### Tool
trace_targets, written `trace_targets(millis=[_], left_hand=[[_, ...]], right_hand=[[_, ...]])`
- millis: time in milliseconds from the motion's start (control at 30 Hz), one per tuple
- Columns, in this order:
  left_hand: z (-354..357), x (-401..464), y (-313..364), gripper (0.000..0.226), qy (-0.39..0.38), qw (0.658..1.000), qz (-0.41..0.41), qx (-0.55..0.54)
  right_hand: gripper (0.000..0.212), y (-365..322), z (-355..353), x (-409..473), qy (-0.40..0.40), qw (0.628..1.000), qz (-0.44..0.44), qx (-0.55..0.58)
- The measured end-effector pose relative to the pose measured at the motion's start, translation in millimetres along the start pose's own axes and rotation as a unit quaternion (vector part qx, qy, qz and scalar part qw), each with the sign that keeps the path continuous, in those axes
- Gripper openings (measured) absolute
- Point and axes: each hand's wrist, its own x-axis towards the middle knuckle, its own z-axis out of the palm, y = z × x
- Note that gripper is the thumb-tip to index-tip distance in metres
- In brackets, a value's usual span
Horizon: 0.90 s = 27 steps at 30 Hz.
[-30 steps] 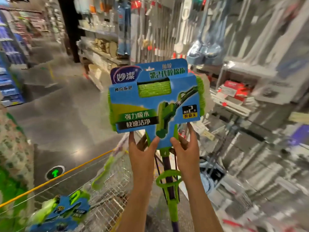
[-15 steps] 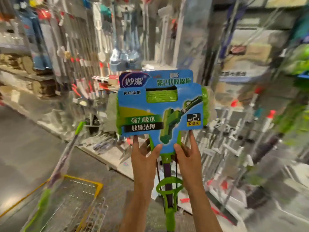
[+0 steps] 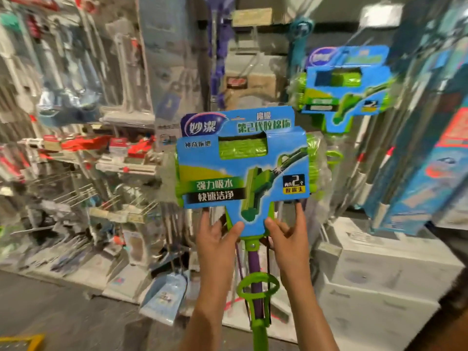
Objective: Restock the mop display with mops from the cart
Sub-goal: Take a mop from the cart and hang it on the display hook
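I hold a sponge mop (image 3: pixel 243 168) upright in front of me, its green head wrapped in a blue printed card, its purple and green handle running down between my arms. My left hand (image 3: pixel 215 236) pinches the card's lower stem from the left, thumb on the front. My right hand (image 3: pixel 288 234) pinches it from the right in the same way. A second mop of the same kind (image 3: pixel 344 87) hangs on the display up and to the right, behind the held one.
Blurred racks of brooms, squeegees and dustpans (image 3: pixel 101 148) fill the left wall. Tall blue boxes (image 3: pixel 425 148) lean at the right above white boxes (image 3: pixel 379 274). A yellow corner of the cart (image 3: pixel 22 340) shows at bottom left.
My view has swung right from the aisle and cart toward the display. The held mop stays in both hands, and a matching hung mop has come into sight at upper right.
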Motion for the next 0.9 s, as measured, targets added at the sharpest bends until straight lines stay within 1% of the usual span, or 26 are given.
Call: trace_targets(millis=[67, 200, 367, 467, 600, 700, 900], left_hand=[[29, -4, -9, 0.068, -0.003, 1.0, -0.008, 0.006], [77, -12, -19, 0.094, -0.032, 0.999, -0.033, 0.009], [124, -12, -23, 0.099, -0.067, 0.997, -0.029, 0.023], [146, -6, -22, 0.102, -0.084, 0.996, -0.027, 0.015], [171, 3, -23, 0.103, -0.103, 0.995, -0.016, 0.007], [188, 13, -23, 0.101, -0.103, 0.995, -0.004, -0.012], [215, 39, -24, 0.111, -0.095, 0.995, 0.002, -0.011]], right_hand=[[0.086, -7, -26, 10, 0.016, 1.0, -0.004, -0.011], [0.086, -25, -69, 28, 0.046, 0.999, -0.021, -0.016], [0.093, -47, -103, 49, 0.083, 0.995, -0.054, -0.024], [0.099, -60, -114, 59, 0.103, 0.992, -0.074, -0.02], [0.102, -73, -124, 78, 0.125, 0.988, -0.09, -0.016], [0.107, -82, -126, 95, 0.131, 0.986, -0.105, -0.016], [0.104, -92, -126, 131, 0.145, 0.978, -0.143, -0.037]])
